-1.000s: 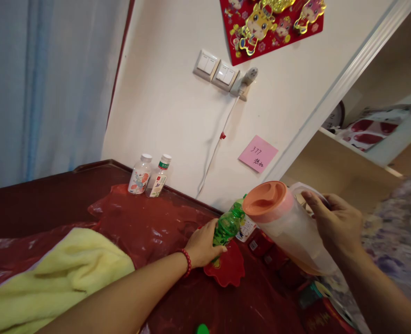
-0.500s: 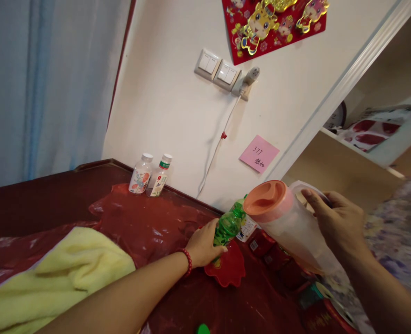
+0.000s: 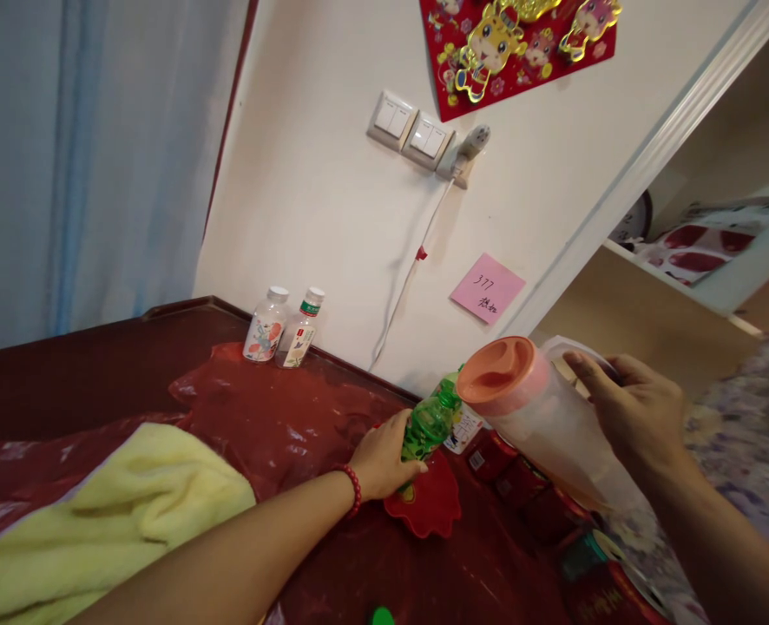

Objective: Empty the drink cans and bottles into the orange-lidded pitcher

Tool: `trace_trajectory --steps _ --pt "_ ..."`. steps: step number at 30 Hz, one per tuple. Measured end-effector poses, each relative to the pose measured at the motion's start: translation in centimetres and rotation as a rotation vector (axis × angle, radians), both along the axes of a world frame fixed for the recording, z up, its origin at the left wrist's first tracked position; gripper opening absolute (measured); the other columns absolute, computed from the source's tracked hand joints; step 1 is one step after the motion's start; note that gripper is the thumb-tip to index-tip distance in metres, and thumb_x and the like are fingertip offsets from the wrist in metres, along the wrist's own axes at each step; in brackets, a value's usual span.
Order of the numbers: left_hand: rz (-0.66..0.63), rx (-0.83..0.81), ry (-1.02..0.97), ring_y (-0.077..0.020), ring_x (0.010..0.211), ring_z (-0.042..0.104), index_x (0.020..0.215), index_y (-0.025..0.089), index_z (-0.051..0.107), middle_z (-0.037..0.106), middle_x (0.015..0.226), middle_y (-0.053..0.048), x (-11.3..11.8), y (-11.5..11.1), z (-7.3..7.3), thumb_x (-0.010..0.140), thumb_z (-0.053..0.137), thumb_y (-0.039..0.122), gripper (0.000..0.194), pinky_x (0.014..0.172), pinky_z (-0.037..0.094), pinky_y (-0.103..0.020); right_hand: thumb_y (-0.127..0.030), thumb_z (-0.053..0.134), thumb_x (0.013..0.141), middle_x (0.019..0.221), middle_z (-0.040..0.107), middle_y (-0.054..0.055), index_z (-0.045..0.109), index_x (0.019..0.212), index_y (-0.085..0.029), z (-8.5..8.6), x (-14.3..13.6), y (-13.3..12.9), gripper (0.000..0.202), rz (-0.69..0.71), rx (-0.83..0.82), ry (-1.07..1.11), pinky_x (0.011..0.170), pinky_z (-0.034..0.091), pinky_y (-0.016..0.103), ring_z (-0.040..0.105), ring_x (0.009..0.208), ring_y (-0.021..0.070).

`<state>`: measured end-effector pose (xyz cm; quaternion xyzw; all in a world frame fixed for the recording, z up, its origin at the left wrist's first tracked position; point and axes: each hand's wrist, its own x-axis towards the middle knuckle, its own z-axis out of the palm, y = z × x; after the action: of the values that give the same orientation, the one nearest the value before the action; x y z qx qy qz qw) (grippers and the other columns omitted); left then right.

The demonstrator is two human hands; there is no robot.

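My left hand (image 3: 384,456), with a red bead bracelet at the wrist, is wrapped round a green plastic bottle (image 3: 431,425). The bottle leans to the right over a red scalloped dish (image 3: 431,503), its uncapped-looking neck close to the lid of a pitcher. My right hand (image 3: 641,417) grips the handle of that translucent pitcher (image 3: 560,430), which has an orange lid (image 3: 498,373) and is tilted toward the bottle. Near the bottom edge lies a green cap (image 3: 382,616). Whether any liquid flows between the two I cannot make out.
A clear bottle with a fruit print (image 3: 266,328) and another with a green-banded neck (image 3: 299,332) stand by the wall. A yellow towel (image 3: 163,495) covers the left front. Several red cans (image 3: 521,482) line the right edge. A white cord (image 3: 401,282) hangs from the socket.
Both hands keep nearly the same places, still on the bottle and the pitcher. The whole view has shifted very slightly.
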<state>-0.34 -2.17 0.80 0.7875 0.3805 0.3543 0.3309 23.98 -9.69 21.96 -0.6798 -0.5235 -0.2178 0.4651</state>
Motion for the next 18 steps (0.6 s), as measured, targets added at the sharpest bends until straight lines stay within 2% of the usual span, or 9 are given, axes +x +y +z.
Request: trace_trajectory --steps 18 --pt "-0.015 0.017 -0.021 -0.0344 0.136 0.067 0.141 0.024 0.055 0.069 0.148 -0.01 0.02 0.13 -0.2 0.08 0.085 0.027 0.068 0.113 0.051 -0.043 -0.097 0.06 0.063 0.056 0.053 0.002 0.065 0.067 -0.022 0.3 -0.4 0.0 0.075 -0.006 -0.026 0.012 0.055 0.034 0.035 0.047 0.059 0.0209"
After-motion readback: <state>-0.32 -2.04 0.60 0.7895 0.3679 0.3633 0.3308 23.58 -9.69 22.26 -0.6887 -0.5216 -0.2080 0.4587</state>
